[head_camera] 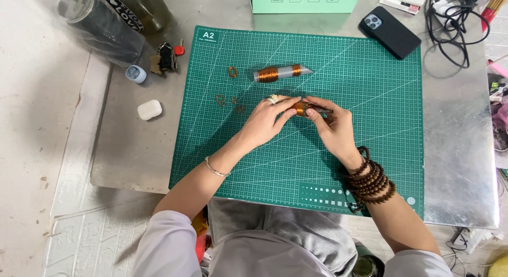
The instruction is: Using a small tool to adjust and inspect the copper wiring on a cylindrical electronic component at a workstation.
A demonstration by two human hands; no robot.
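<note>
Left hand (267, 119) and right hand (330, 124): fingers pinched shut on one small copper wire spool (300, 108), held just above the green cutting mat (370, 86). Spool's long axis left-right. Second spool (280, 73) lies beyond, apart.

spool (302, 108) – mostly hidden in both hands' fingertips | box (305, 1) beyond grip – cut by top edge | rings (227, 101) left of grip – too small to tell

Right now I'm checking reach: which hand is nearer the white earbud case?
Left. The left hand is mid-mat, on the side toward the white earbud case, which lies off the mat's left edge. The right hand is farther right.
</note>
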